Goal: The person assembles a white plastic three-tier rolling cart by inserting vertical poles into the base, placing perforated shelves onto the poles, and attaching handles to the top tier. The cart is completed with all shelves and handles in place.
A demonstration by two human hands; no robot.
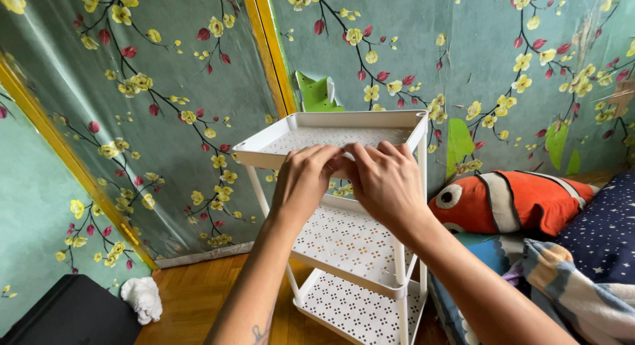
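Note:
A white three-tier rack with perforated trays stands in front of me on the wooden floor; its top tray (pixel 264 150) is at chest height. My left hand (pixel 306 176) and my right hand (pixel 385 179) are side by side at the near rim of the top tray, fingertips meeting over the rim. Both hands curl their fingers at that edge. Whether they pinch something small there is hidden by the fingers. The middle tray (pixel 344 242) and bottom tray (pixel 357 312) show below my forearms.
Floral green wallpaper covers the wall behind the rack. An orange-and-white fish plush (pixel 509 199) lies on bedding (pixel 582 279) at the right. A crumpled white cloth (pixel 142 299) and a black case (pixel 73 315) sit on the floor at the lower left.

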